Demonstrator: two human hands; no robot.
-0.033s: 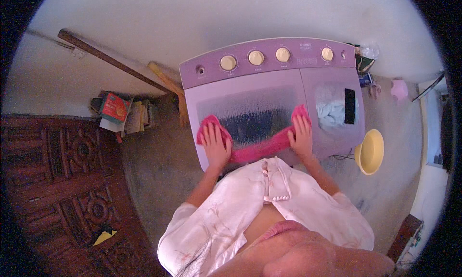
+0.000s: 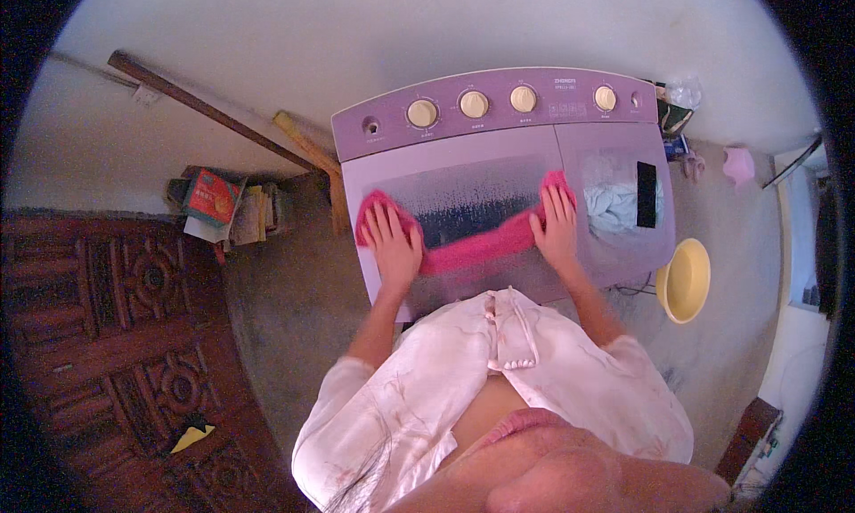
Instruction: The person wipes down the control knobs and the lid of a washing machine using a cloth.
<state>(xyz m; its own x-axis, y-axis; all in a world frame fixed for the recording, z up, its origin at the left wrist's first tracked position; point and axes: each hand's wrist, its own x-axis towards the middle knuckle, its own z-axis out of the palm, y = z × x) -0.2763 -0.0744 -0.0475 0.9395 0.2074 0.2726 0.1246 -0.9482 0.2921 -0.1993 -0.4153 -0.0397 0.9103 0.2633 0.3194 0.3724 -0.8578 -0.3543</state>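
Observation:
A pink cloth (image 2: 481, 246) stretches across the wet left lid (image 2: 454, 192) of a purple twin-tub washing machine (image 2: 623, 256). My left hand (image 2: 396, 250) lies flat on the cloth's left end, fingers spread. On its right end rests my right hand (image 2: 557, 231), fingers also straight and pressing down. Between them the cloth sags toward me in a band. Water droplets dot the dark window beyond it. Light-coloured laundry (image 2: 610, 201) shows through the smaller lid on the right.
Cream knobs (image 2: 474, 104) line the machine's back panel. A yellow basin (image 2: 684, 281) is at right, a pink stool (image 2: 738, 166) farther off. Leaning wood (image 2: 214, 112), a red box (image 2: 212, 198) with papers and a carved wooden door (image 2: 116, 335) are at left.
Both hands and the pink cloth have slid a little away from me, toward the knobs. The band now lies farther up the lid, covering part of the dark window.

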